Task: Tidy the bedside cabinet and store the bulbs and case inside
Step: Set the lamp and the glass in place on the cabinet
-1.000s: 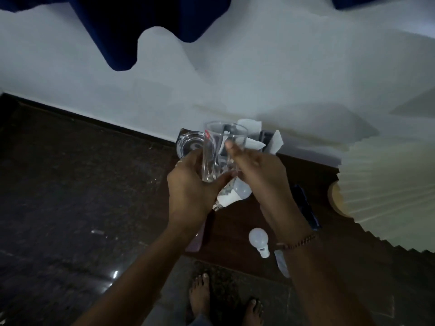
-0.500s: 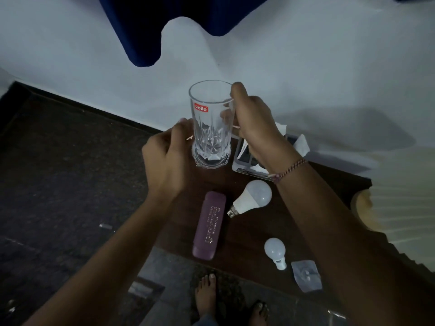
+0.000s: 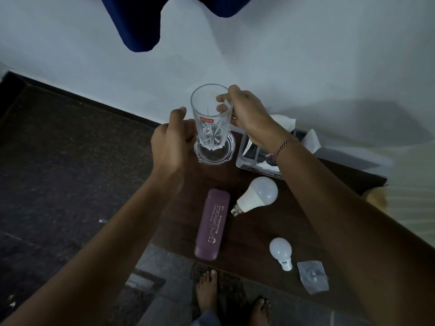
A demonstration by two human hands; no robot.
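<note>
The case [image 3: 212, 224] is plum purple with gold lettering on a dark brown cabinet top [image 3: 254, 231], and right of it the large bulb [image 3: 257, 195] and small bulb [image 3: 280, 251] are white. Beyond the case the glass [image 3: 210, 107] is clear with a cut star pattern and a red label [image 3: 206, 119] lettered white, before a pale wall [image 3: 70, 55] and a navy curtain [image 3: 146, 22]. Left of the case the floor [image 3: 58, 161] is dark and speckled; far right, a lampshade [image 3: 414, 196] is cream, pleated.

Dark wooden surface [image 3: 249, 231], centre to lower right of frame. Lying on it:
- clear glass vessel [image 3: 214, 153], upper centre
- white tray [image 3: 242, 161] of papers, to its right
- large bulb [image 3: 257, 196], centre
- purple case [image 3: 213, 224], left of that bulb
- small bulb [image 3: 281, 252], lower right
- clear plastic packet [image 3: 312, 277], just beside the small bulb
</note>
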